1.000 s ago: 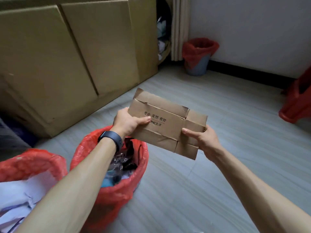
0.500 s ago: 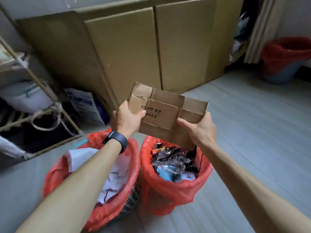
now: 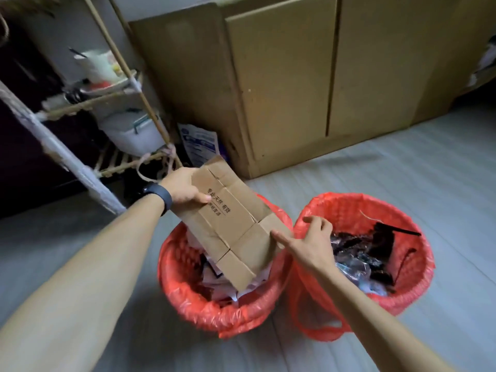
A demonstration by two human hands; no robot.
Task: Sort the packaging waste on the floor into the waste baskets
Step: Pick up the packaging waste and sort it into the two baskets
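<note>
One flattened, creased brown cardboard box (image 3: 230, 224), printed with black characters, is gripped at its top by the left hand (image 3: 185, 189) and touched by the right hand's (image 3: 311, 242) loosely spread fingers. It is held tilted above the left red-bagged waste basket (image 3: 171, 277) of two.

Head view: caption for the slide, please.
Left hand grips a flattened carton over the paper-filled basket; right hand alongside.
</note>
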